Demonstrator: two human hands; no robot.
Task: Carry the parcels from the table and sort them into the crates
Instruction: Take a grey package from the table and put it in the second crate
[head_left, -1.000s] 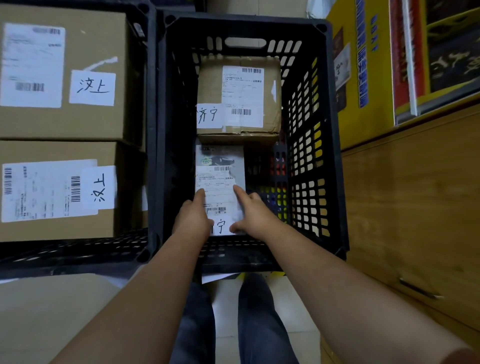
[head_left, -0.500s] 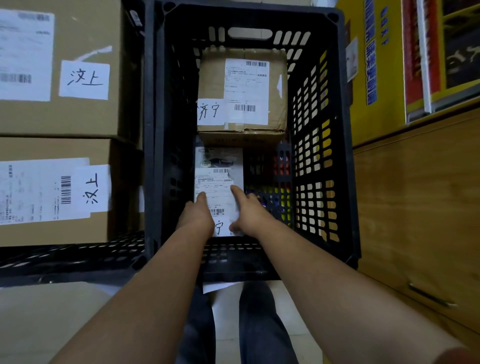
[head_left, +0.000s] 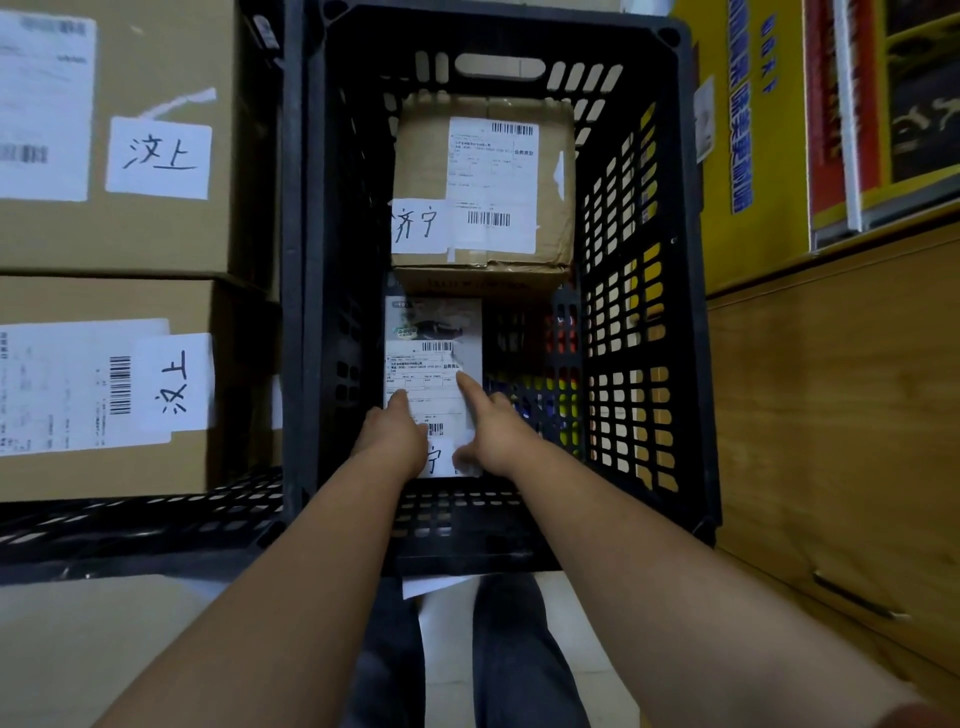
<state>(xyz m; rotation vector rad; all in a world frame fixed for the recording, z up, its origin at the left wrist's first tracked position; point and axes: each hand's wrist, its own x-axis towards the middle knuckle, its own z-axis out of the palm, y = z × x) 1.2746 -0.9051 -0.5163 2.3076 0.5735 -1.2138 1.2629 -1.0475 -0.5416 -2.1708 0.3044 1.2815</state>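
A small white parcel (head_left: 434, 358) with a shipping label lies flat near the bottom of the black plastic crate (head_left: 631, 332), just in front of a brown cardboard parcel (head_left: 483, 182) that bears a handwritten tag. Both my arms reach down into the crate. My left hand (head_left: 390, 437) holds the white parcel's near left edge, thumb on top. On the near right edge my right hand (head_left: 496, 434) grips it the same way, thumb stretched over the label. The fingers beneath are hidden.
A second black crate (head_left: 140, 525) to the left holds two large cardboard boxes (head_left: 119, 218) with labels. A wooden cabinet (head_left: 841, 415) stands close on the right, yellow printed boxes (head_left: 753, 156) behind it. My legs and pale floor (head_left: 78, 649) show below.
Both hands have sunk slightly deeper into the crate with the white parcel, and my view has drawn closer. The grip looks the same.
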